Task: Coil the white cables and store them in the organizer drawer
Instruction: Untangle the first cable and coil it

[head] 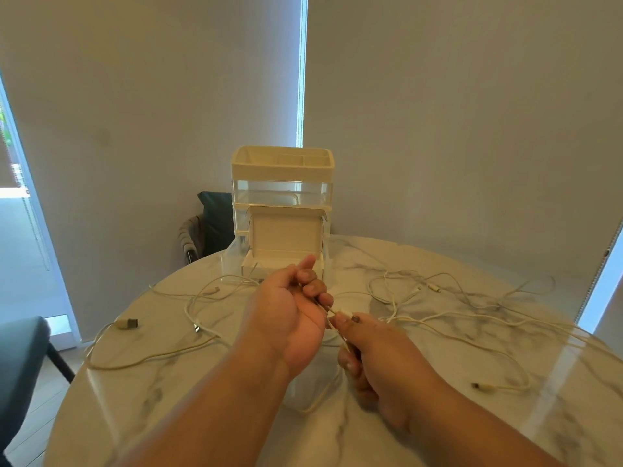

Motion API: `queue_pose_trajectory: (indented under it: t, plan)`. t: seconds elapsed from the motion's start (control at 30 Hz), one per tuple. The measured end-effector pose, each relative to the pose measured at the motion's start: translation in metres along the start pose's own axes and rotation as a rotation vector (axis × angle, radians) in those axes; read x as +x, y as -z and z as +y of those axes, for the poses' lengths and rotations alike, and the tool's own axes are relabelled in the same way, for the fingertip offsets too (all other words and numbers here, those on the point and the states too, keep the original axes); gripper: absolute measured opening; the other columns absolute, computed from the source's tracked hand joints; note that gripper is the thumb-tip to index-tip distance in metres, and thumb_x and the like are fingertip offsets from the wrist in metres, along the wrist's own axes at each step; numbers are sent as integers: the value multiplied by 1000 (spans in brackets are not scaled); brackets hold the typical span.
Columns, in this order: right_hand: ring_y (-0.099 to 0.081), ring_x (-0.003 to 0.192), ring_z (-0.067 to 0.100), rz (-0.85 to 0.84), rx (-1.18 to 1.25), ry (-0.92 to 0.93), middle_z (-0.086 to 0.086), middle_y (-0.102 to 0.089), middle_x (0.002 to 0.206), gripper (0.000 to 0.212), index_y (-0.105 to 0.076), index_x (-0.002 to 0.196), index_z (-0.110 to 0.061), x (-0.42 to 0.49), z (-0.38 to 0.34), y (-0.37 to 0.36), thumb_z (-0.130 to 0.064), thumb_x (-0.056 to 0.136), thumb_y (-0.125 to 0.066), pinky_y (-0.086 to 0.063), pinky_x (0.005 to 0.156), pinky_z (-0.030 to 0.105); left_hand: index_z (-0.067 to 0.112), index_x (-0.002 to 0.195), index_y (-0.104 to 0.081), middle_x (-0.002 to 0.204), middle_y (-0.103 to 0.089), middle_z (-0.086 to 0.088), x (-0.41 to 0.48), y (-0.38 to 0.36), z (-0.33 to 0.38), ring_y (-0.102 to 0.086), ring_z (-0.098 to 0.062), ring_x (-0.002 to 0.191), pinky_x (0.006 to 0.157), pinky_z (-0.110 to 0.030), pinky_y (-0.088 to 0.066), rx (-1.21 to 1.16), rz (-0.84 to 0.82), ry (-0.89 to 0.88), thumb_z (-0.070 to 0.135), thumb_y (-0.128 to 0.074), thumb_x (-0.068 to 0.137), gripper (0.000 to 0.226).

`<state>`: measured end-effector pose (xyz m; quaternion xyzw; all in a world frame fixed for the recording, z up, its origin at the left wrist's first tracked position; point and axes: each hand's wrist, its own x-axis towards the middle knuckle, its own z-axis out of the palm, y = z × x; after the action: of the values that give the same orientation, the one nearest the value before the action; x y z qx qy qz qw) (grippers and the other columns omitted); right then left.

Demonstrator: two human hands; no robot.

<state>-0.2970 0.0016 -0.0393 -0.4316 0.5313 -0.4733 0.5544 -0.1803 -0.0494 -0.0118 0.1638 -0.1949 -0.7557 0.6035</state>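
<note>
Head view, step: coiling looks barely begun; one white cable (332, 314) is held mid-frame between both hands, above the table (438, 416).
Left hand (290, 311): fingers curled round the cable, thumb raised.
Right hand (381, 352): thumb and fingers pinch the same cable just beside the left.
Next move: probably wind the slack into loops; the trailing length must pull free.
Loose cables (151, 355): sprawled across left and right of frame, crossing one another; snag risk.
Organizer (281, 170): upper centre; bottom drawer (232, 261) is open, and an open white box (285, 234) appears to sit in it, possibly crowding the space.
</note>
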Motion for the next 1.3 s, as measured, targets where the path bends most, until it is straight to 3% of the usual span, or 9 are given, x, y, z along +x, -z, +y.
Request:
queue_pose_trajectory:
  t: [0.17,0.3,0.4,0.57,0.7,0.83,0.97,1.13,1.3]
  plan:
    - [-20,39,12,42,23,-56,0,-40,49,43,-44,70,-20,1,0,-3,-53,96,-51,-12,49,21,6,106,-60,63,-48,4,-1,0,-3,-41,-8,51,63,-25,-37,25,-3,-9,10,-39,101,21]
    - [-21,37,11,1,33,-53,0,-41,51,36,-53,76,-16,2,3,-3,-43,99,-50,-14,46,18,4,111,-61,76,-68,-2,-2,0,-7,-61,-9,61,70,-26,-48,98,17,-49,12,-41,103,24]
    - [-30,39,11,-52,-142,74,2,-48,57,26,-63,77,-16,2,6,0,-35,94,-58,-20,45,24,5,112,-63,88,-75,-6,0,1,-9,-71,-13,78,77,-25,-53,224,23,-111,12,-41,104,24]
    - [-49,48,0,13,-484,268,-11,-58,54,12,-73,80,-21,0,-5,14,-27,89,-68,-40,59,26,6,109,-66,98,-76,-10,0,1,-8,-73,-18,89,81,-28,-57,482,-27,-182,12,-46,102,22]
    - [-59,57,17,-97,-383,221,10,-64,65,11,-75,85,-10,-4,-16,21,-19,86,-71,-45,67,32,10,105,-69,98,-76,-8,1,5,-6,-73,-18,95,80,-22,-56,709,-74,-324,6,-48,100,22]
    - [-39,47,16,-94,-178,157,3,-44,55,13,-74,90,0,-7,-27,27,-12,86,-68,-39,50,30,14,105,-70,98,-76,-3,-1,8,0,-72,-15,95,83,-24,-56,930,-158,-423,3,-50,99,24]
    - [-33,46,12,-43,-233,203,-1,-38,53,14,-76,85,-8,-9,-32,28,-15,88,-65,-26,46,26,17,101,-72,91,-75,1,-2,10,-7,-68,-11,79,69,-17,-52,1036,-189,-386,4,-49,99,26]
    - [-36,46,13,-58,-222,179,2,-44,52,14,-77,84,-5,-9,-33,30,-12,88,-64,-28,47,26,9,104,-68,86,-74,-5,8,10,-1,-65,-13,71,70,-26,-53,677,-54,-245,9,-44,103,24]
    - [-32,48,12,-141,-398,143,-2,-42,54,16,-79,88,-17,-10,-25,25,-25,87,-66,-26,48,23,3,114,-59,112,-70,-16,16,15,12,-70,-24,103,86,-31,-55,265,101,-177,10,-40,104,23]
